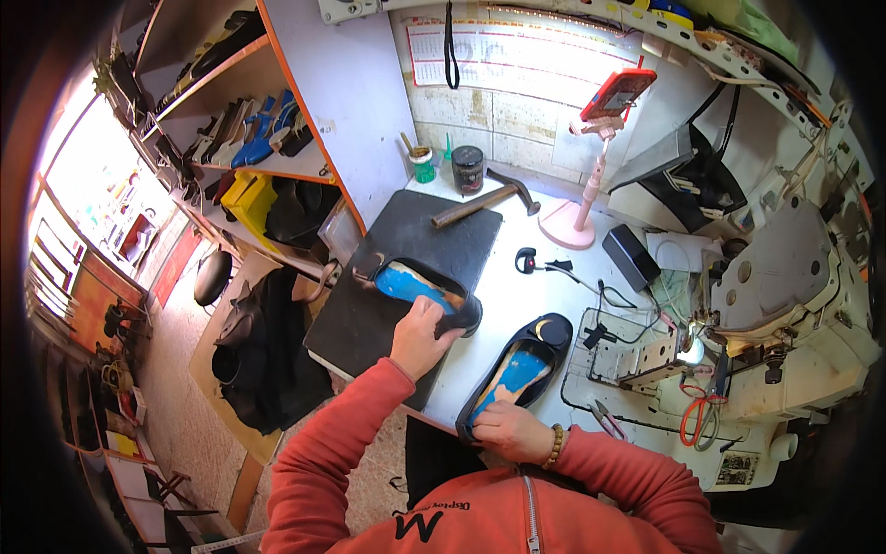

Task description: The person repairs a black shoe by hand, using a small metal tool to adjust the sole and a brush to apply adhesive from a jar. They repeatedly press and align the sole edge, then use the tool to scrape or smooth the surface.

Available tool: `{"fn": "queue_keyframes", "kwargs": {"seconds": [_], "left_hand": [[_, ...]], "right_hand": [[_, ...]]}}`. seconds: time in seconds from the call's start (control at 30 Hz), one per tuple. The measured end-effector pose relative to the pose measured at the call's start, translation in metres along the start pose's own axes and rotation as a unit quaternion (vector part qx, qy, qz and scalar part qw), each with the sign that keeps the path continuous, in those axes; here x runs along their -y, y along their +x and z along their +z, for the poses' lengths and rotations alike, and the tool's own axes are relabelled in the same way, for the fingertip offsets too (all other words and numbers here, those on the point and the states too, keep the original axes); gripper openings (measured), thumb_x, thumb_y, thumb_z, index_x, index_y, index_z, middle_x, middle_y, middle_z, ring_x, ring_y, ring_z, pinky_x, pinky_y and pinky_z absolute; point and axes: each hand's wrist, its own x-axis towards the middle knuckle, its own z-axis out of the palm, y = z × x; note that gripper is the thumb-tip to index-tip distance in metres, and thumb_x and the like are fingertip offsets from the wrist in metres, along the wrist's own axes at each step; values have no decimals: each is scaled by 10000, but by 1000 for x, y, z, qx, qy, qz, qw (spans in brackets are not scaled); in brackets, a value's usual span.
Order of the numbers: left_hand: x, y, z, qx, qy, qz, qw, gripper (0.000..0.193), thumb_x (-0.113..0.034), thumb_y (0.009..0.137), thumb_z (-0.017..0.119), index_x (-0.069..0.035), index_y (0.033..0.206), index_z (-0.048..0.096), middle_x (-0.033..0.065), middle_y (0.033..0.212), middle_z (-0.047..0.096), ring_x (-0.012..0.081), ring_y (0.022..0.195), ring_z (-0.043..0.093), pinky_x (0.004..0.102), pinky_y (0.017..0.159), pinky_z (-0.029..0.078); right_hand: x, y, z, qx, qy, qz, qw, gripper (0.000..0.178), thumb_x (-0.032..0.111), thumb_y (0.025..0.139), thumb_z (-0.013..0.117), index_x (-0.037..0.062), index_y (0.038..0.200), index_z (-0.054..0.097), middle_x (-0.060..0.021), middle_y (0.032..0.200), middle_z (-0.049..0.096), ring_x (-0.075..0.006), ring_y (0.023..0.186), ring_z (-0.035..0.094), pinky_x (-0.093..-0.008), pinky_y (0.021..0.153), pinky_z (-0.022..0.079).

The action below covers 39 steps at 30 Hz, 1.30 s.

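Two black flat shoes lie before me, with blue and tan patches showing inside. The left shoe points away to the far left and lies mostly on a dark flat board. My left hand is closed on its heel, with fingertips inside the rim. To the right, the other shoe rests on the white tabletop, its toe bearing a round ornament with a gold crescent. My right hand, a beaded bracelet at the wrist, has its fingers bent into the heel end of that shoe; the fingertips are partly hidden.
A hammer lies across the board's far edge, near a dark jar and a green pot. A pink phone stand stands behind. At right are a black box, cables, red-handled scissors and a sewing machine.
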Motion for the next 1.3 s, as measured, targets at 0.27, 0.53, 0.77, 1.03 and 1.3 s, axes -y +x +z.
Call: {"fn": "queue_keyframes", "kwargs": {"seconds": [0.27, 0.53, 0.77, 1.03, 1.3], "left_hand": [[41, 65, 11, -18, -27, 57, 998, 341, -125, 750, 761, -22, 985, 537, 147, 981, 512, 309, 769, 582, 374, 643, 500], [33, -20, -9, -15, -147, -126, 981, 470, -108, 772, 735, -22, 1186, 528, 192, 1338, 447, 308, 1089, 552, 366, 851, 501], [11, -88, -25, -49, 17, -150, 987, 388, -145, 737, 754, -28, 1069, 592, 206, 1313, 480, 381, 1200, 446, 451, 1010, 378], [32, -73, -13, -52, 82, -164, 982, 402, -185, 740, 752, -49, 1086, 599, 178, 1309, 505, 384, 1225, 442, 473, 1034, 336], [31, -68, -14, -43, 103, -177, 978, 419, -230, 750, 752, -56, 1098, 597, 166, 1318, 509, 368, 1220, 452, 477, 1033, 336]], "right_hand": [[-24, 44, 14, 18, -76, -8, 997, 75, 142, 805, 618, 88, 800, 566, -52, 847, 541, -246, 834, 542, -368, 729, 443], [-12, 68, -48, 225, -129, 111, 959, 504, 555, 838, 606, 71, 702, 642, -111, 726, 636, -329, 730, 644, -420, 626, 499], [-124, 144, -144, -108, -112, 335, 929, 360, 430, 886, 612, 82, 844, 695, -165, 762, 663, -336, 743, 656, -442, 676, 511], [-224, 161, -172, -231, -225, 417, 850, 202, 271, 856, 622, 80, 900, 668, -153, 859, 688, -352, 852, 655, -455, 766, 503], [-259, 276, -150, -191, -399, 128, 888, 159, 182, 786, 678, 92, 907, 628, -84, 937, 590, -271, 969, 570, -388, 785, 501]]}}
